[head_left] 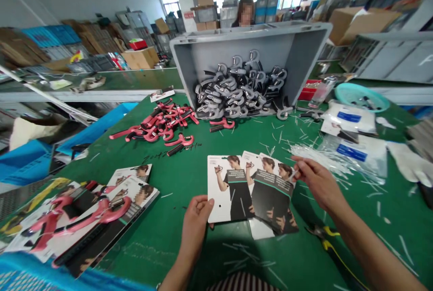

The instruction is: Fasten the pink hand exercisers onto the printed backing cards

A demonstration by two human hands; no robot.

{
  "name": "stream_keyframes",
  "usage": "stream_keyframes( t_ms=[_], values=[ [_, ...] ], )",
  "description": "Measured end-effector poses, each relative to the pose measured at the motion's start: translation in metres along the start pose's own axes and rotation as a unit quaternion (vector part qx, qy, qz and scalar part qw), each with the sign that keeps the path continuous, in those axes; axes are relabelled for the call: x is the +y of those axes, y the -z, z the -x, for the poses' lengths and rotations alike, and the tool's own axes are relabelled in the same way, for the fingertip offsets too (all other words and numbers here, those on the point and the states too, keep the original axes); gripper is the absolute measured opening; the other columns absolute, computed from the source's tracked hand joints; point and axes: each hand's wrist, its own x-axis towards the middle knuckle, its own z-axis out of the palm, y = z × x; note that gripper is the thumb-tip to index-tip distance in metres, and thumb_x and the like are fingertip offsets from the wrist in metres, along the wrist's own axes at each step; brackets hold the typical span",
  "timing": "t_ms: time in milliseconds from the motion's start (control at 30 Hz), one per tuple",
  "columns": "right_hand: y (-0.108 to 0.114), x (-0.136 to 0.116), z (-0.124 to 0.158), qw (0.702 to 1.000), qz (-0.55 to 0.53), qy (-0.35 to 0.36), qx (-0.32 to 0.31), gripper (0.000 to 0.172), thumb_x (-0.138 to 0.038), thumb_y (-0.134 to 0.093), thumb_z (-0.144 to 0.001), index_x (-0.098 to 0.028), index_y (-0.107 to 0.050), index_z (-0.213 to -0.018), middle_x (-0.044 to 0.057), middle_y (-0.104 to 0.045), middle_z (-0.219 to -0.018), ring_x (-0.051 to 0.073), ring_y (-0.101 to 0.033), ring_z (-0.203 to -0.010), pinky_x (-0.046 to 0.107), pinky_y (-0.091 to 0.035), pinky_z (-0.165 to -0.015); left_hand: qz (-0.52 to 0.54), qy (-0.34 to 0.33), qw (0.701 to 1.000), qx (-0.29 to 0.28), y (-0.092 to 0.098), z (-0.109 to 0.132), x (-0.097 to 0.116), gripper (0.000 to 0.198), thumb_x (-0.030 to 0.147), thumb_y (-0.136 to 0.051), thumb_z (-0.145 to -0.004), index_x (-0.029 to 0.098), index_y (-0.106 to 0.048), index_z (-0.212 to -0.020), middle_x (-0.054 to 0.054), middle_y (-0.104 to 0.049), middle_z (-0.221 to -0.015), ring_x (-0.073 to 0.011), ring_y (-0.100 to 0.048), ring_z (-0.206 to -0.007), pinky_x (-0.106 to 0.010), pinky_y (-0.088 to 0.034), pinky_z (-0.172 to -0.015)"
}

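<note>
My left hand (198,216) grips the lower left edge of a printed card (219,191), thumb on top. More cards (272,191) fan out to its right on the green table, overlapping one another. At their upper right, my right hand (313,178) is closed in a pinch, with a thin white strip (293,173) between its fingertips. Pliers with yellow and black handles (326,243) lie below my right hand. Loose white ties (321,158) are heaped just beyond it.
A grey crate (237,38) of grey hand grips stands tilted at the back. Pink grips (165,119) are piled left of it. Carded pink grips (101,214) lie at the left. Bags (358,151) and a turquoise basin (363,97) are right. A person (246,11) is behind the crate.
</note>
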Motion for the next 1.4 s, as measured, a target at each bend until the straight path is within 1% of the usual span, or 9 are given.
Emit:
stream_keyframes(
  t_ms=[200, 367, 500, 700, 900, 1067, 1167, 1267, 1400],
  values=[
    [-0.053, -0.026, 0.021, 0.987, 0.062, 0.036, -0.141, 0.037, -0.046, -0.055, -0.093, -0.023, -0.065, -0.120, 0.005, -0.070, -0.098, 0.018, -0.069, -0.074, 0.034, -0.059, -0.074, 0.014, 0.012, 1.000, -0.010, 0.022, 0.029, 0.015, 0.037, 0.044, -0.071, -0.079, 0.016, -0.055, -0.096, 0.002, -0.064, -0.069, -0.0100, -0.055, -0.050, -0.018, -0.043, -0.039],
    [-0.089, -0.037, 0.043, 0.986, -0.008, 0.083, -0.145, 0.021, -0.038, -0.052, -0.097, -0.023, -0.061, -0.107, 0.004, -0.072, -0.092, 0.015, -0.068, -0.065, 0.030, -0.058, -0.064, 0.041, 0.028, 0.994, -0.102, 0.005, 0.023, 0.013, 0.032, 0.041, -0.070, -0.080, 0.016, -0.053, -0.091, 0.004, -0.062, -0.064, -0.0082, -0.050, -0.044, -0.017, -0.040, -0.036],
    [-0.106, -0.011, 0.053, 0.985, 0.004, 0.068, -0.159, 0.021, -0.041, -0.053, -0.096, -0.022, -0.062, -0.092, 0.005, -0.072, -0.092, 0.015, -0.068, -0.066, 0.029, -0.057, -0.062, 0.012, 0.018, 0.991, -0.129, -0.012, 0.009, -0.002, 0.029, 0.038, -0.070, -0.079, 0.016, -0.052, -0.089, 0.003, -0.063, -0.064, -0.0093, -0.052, -0.046, -0.018, -0.041, -0.036],
    [-0.113, 0.027, 0.057, 0.987, 0.026, 0.058, -0.149, 0.020, -0.039, -0.055, -0.096, -0.020, -0.062, -0.097, 0.004, -0.071, -0.089, 0.016, -0.070, -0.070, 0.029, -0.058, -0.066, 0.004, 0.022, 0.991, -0.130, -0.009, 0.002, -0.010, 0.033, 0.041, -0.069, -0.080, 0.016, -0.054, -0.095, 0.004, -0.061, -0.065, -0.0092, -0.052, -0.046, -0.017, -0.039, -0.034],
    [-0.113, 0.033, 0.059, 0.983, 0.061, 0.109, -0.134, 0.021, -0.037, -0.049, -0.098, -0.023, -0.062, -0.107, 0.005, -0.070, -0.098, 0.017, -0.071, -0.073, 0.032, -0.058, -0.067, -0.008, 0.016, 0.989, -0.150, -0.011, -0.002, -0.009, 0.038, 0.045, -0.066, -0.082, 0.014, -0.060, -0.104, 0.002, -0.061, -0.069, -0.0070, -0.048, -0.045, -0.015, -0.034, -0.034],
    [-0.104, 0.030, 0.060, 0.953, 0.181, 0.182, -0.162, 0.018, -0.032, -0.052, -0.097, -0.024, -0.067, -0.103, 0.004, -0.071, -0.100, 0.021, -0.068, -0.092, 0.036, -0.052, -0.086, 0.016, 0.018, 0.989, -0.148, -0.011, -0.007, 0.009, 0.034, 0.044, -0.068, -0.081, 0.015, -0.062, -0.098, 0.002, -0.061, -0.068, -0.0072, -0.048, -0.044, -0.016, -0.034, -0.036],
    [-0.101, 0.023, 0.057, 0.952, 0.196, 0.179, -0.156, 0.019, -0.032, -0.052, -0.097, -0.025, -0.069, -0.101, 0.004, -0.071, -0.101, 0.022, -0.065, -0.098, 0.037, -0.048, -0.091, 0.080, -0.010, 0.987, -0.138, -0.017, -0.010, 0.020, 0.033, 0.044, -0.062, -0.085, 0.014, -0.065, -0.098, -0.002, -0.066, -0.075, -0.0105, -0.058, -0.057, -0.019, -0.045, -0.051],
    [-0.104, 0.019, 0.053, 0.960, 0.177, 0.151, -0.153, 0.020, -0.033, -0.052, -0.097, -0.025, -0.070, -0.099, 0.004, -0.070, -0.099, 0.022, -0.064, -0.097, 0.036, -0.047, -0.090, 0.115, -0.033, 0.986, -0.119, -0.032, -0.015, 0.020, 0.033, 0.044, -0.061, -0.085, 0.016, -0.066, -0.102, -0.005, -0.071, -0.087, -0.0157, -0.064, -0.071, -0.024, -0.050, -0.065],
    [-0.111, 0.020, 0.052, 0.962, 0.157, 0.141, -0.172, 0.021, -0.033, -0.052, -0.096, -0.025, -0.071, -0.098, 0.004, -0.070, -0.099, 0.022, -0.063, -0.098, 0.036, -0.045, -0.091, -0.026, -0.106, 0.991, -0.083, -0.052, -0.024, 0.009, 0.024, 0.025, -0.075, -0.067, 0.018, -0.072, -0.089, -0.005, -0.073, -0.085, -0.0223, -0.065, -0.082, -0.028, -0.051, -0.074]
  ],
)
